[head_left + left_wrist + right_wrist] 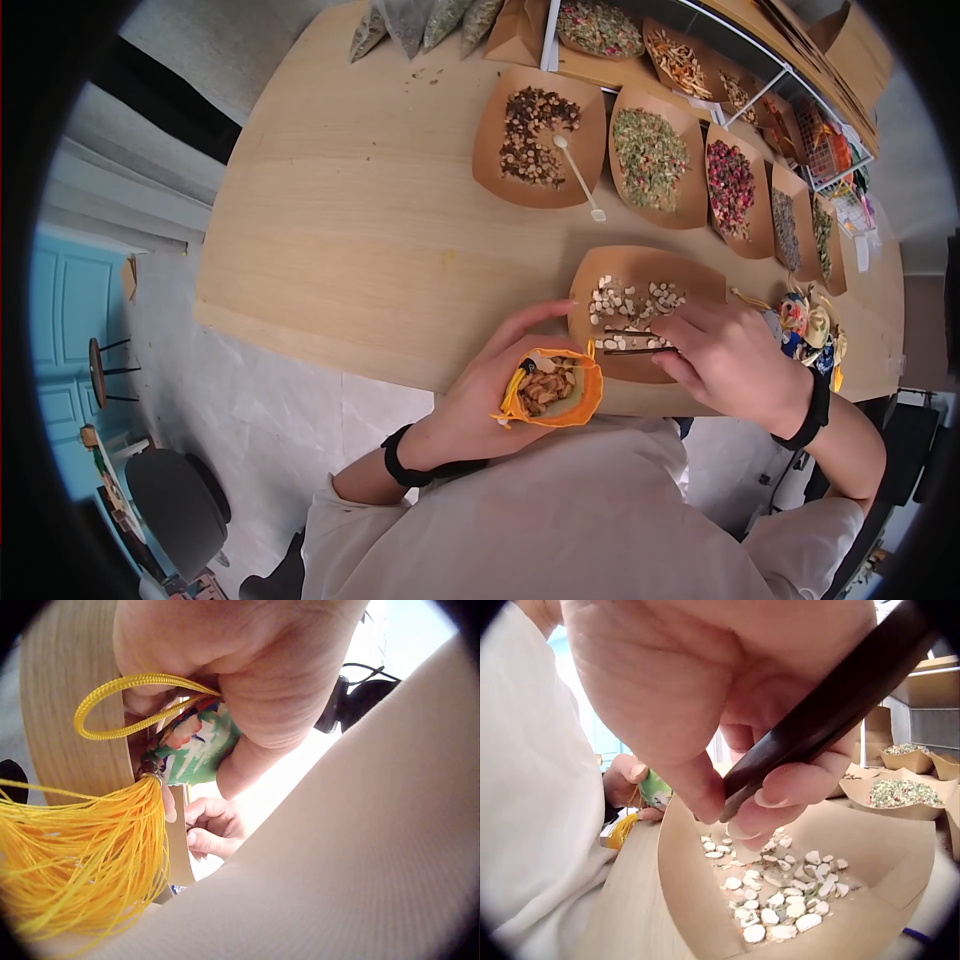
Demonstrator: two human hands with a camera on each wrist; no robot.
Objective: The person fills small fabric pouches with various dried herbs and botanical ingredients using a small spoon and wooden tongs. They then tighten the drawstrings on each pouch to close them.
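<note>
My left hand (462,405) grips a small fabric pouch (201,750), green with a painted pattern outside and orange around its open mouth. Brown dried pieces (547,388) fill the inside. A yellow cord loop (101,694) and a long yellow tassel (90,855) hang from the pouch in the left wrist view. My right hand (745,365) pinches dark tongs (802,712) over a brown paper tray (700,268). White dried slices (780,900) lie scattered in that tray. The tongs' tips point left, low over the slices, and the pouch mouth is beside the tray's near left corner.
Behind stand paper trays of dark pieces (540,105) with a white spoon (578,175), green herbs (650,160) and red petals (730,185). Small dolls (815,325) sit to the right. Bags of herbs (445,22) and a wire-framed shelf (690,105) line the back.
</note>
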